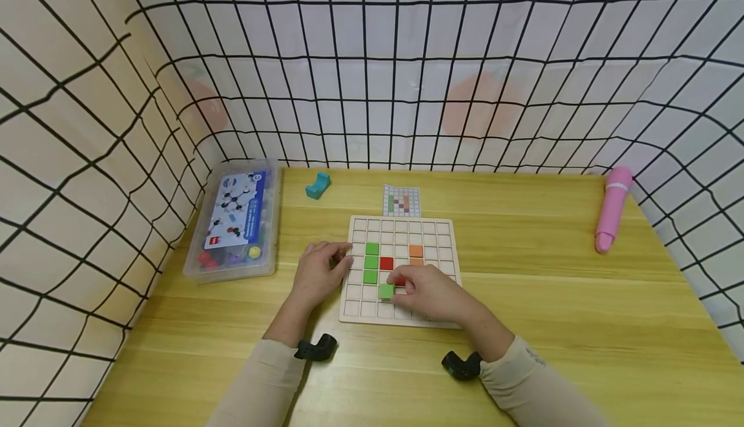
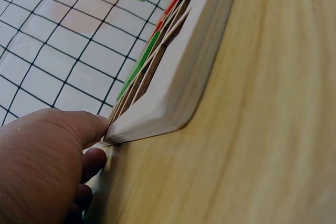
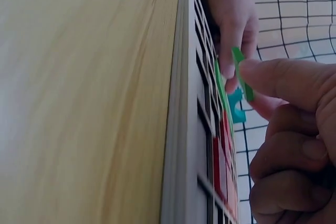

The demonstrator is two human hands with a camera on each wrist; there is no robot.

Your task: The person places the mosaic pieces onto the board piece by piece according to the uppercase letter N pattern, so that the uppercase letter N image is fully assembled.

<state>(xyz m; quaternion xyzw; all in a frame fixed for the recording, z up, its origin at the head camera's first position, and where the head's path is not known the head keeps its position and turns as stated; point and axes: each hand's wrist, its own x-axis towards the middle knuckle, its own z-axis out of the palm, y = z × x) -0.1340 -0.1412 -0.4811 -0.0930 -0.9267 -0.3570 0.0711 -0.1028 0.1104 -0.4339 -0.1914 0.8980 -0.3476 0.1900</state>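
Observation:
A wooden grid board [image 1: 354, 311] lies on the table. Green tiles [image 1: 371, 262] form a column in its left part, with a red tile [image 1: 386, 263] beside them and orange tiles [image 1: 416, 251] farther right. Another red tile is partly hidden under my right hand [image 1: 433, 291]. That hand pinches a loose green square tile [image 3: 242, 74] between thumb and finger, held above the board's lower middle. My left hand [image 1: 318, 272] touches the board's left edge with thumb and fingertips, as the left wrist view shows at the rim [image 2: 157, 116].
Behind the board lies a small printed pattern card [image 1: 402, 201]. A clear plastic case [image 1: 232, 220] with a molecular model label stands at left, near a teal curved block [image 1: 318, 185]. A pink cylindrical object [image 1: 613, 210] lies at right. Black wire mesh [image 1: 395, 59] encloses the back and sides.

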